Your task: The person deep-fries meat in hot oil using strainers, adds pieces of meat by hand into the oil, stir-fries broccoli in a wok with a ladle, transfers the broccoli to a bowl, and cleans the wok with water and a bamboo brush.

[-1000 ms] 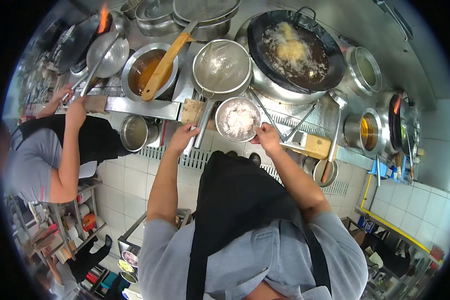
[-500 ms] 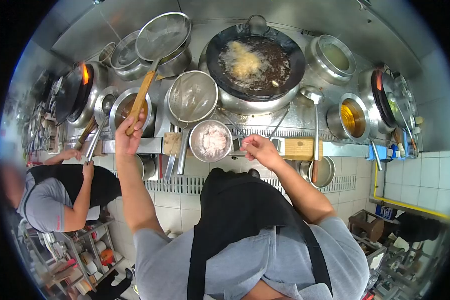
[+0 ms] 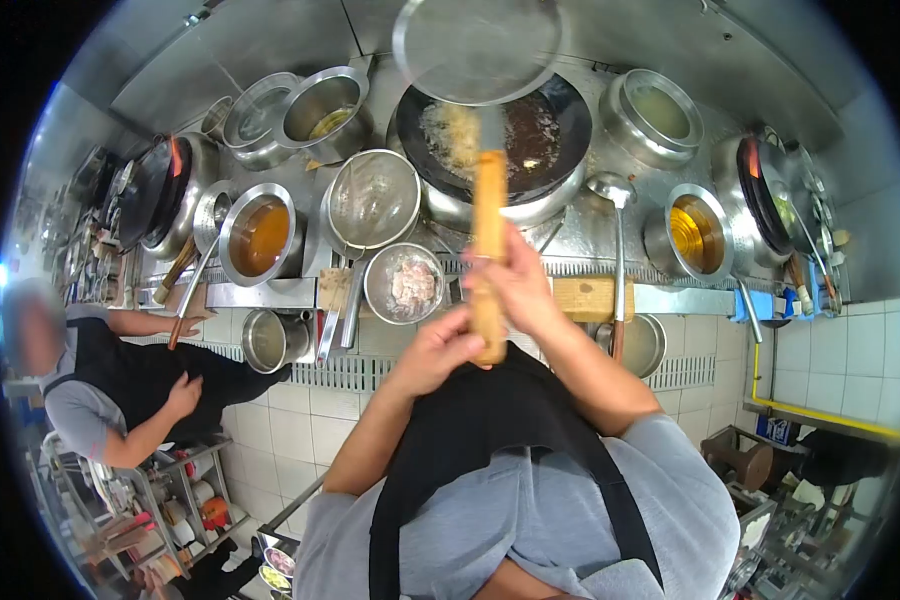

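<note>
Both my hands grip the wooden handle of a large wire-mesh strainer (image 3: 477, 45), which is held over the back of a black wok (image 3: 574, 125). My left hand (image 3: 438, 350) closes on the handle's near end. Higher up the same handle, my right hand (image 3: 518, 280) is wrapped around it. Pale golden food (image 3: 452, 135) bubbles in the wok's dark oil, partly hidden behind the strainer. Left of my hands stands a metal bowl (image 3: 374, 268) with a long handle, holding pale pinkish pieces (image 3: 413, 287).
A second strainer (image 3: 373, 198) rests beyond the bowl. Pots of amber liquid (image 3: 260, 240) stand at left and right (image 3: 698, 235). A ladle (image 3: 620, 190) lies right of the wok. Flames show at both side burners. A co-worker (image 3: 120, 390) stands at left.
The strainer has moved right from the pot at back left to over the wok. My right hand has left the bowl's side and taken hold of the handle. The co-worker has shifted.
</note>
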Demonstrator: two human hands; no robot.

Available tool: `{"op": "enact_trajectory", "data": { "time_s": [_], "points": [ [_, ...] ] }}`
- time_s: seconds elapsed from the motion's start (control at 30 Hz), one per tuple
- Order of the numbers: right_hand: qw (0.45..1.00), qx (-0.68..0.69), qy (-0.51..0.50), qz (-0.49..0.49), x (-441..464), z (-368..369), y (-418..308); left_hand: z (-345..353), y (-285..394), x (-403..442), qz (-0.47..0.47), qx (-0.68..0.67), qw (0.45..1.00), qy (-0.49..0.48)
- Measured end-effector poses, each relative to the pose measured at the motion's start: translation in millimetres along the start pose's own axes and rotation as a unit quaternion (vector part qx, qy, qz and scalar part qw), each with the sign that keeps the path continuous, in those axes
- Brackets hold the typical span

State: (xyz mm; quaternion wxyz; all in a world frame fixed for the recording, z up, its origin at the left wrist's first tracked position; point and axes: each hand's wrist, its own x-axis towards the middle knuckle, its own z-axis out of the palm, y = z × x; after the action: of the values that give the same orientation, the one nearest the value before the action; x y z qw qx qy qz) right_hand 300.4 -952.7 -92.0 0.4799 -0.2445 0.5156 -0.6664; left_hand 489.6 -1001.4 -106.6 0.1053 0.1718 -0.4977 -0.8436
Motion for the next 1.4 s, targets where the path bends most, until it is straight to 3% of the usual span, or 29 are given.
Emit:
{"op": "enact_trajectory", "data": {
  "time_s": [0.07, 0.2, 0.3, 0.4, 0.5, 0.67, 0.73, 0.83, 0.9, 1.0, 1.07, 1.13, 1.4],
  "points": [
    [0.996, -0.035, 0.085, -0.015, -18, -46, -16, 2, -8, -5, -0.022, 0.094, 0.995, -0.029],
    [0.966, -0.220, 0.129, -0.037, -27, -132, -35, -43, -69, -39, -0.078, 0.125, 0.976, 0.157],
    [0.944, -0.304, 0.127, -0.021, 1, -167, -45, -83, -131, -70, -0.163, 0.299, 0.904, 0.257],
    [0.949, -0.292, 0.118, -0.004, 14, -180, -35, -106, -179, -105, -0.180, 0.504, 0.809, 0.242],
    [0.967, -0.238, 0.093, 0.016, 6, -165, -25, -128, -237, -152, -0.225, 0.547, 0.751, 0.293],
    [0.990, -0.032, 0.002, 0.138, 30, -144, -23, -129, -295, -219, -0.341, 0.294, 0.817, 0.361],
    [0.989, 0.034, -0.024, 0.141, 41, -146, -13, -143, -330, -248, -0.339, 0.305, 0.829, 0.323],
    [0.992, -0.040, -0.029, 0.117, 23, -150, -19, -152, -334, -259, -0.328, 0.344, 0.838, 0.267],
    [0.988, -0.118, -0.018, 0.094, 2, -153, -30, -146, -315, -252, -0.360, 0.242, 0.843, 0.319],
    [0.971, -0.234, 0.003, 0.045, -29, -151, -48, -190, -330, -252, -0.300, 0.340, 0.848, 0.276],
    [0.957, -0.289, 0.022, 0.012, -46, -144, -53, -211, -331, -244, -0.270, 0.315, 0.855, 0.311],
    [0.948, -0.309, 0.075, -0.003, -57, -132, -53, -218, -316, -231, -0.295, 0.111, 0.845, 0.433],
    [0.907, -0.364, 0.198, -0.074, -36, -112, -63, -270, -301, -246, -0.289, 0.119, 0.856, 0.411]
  ]
}}
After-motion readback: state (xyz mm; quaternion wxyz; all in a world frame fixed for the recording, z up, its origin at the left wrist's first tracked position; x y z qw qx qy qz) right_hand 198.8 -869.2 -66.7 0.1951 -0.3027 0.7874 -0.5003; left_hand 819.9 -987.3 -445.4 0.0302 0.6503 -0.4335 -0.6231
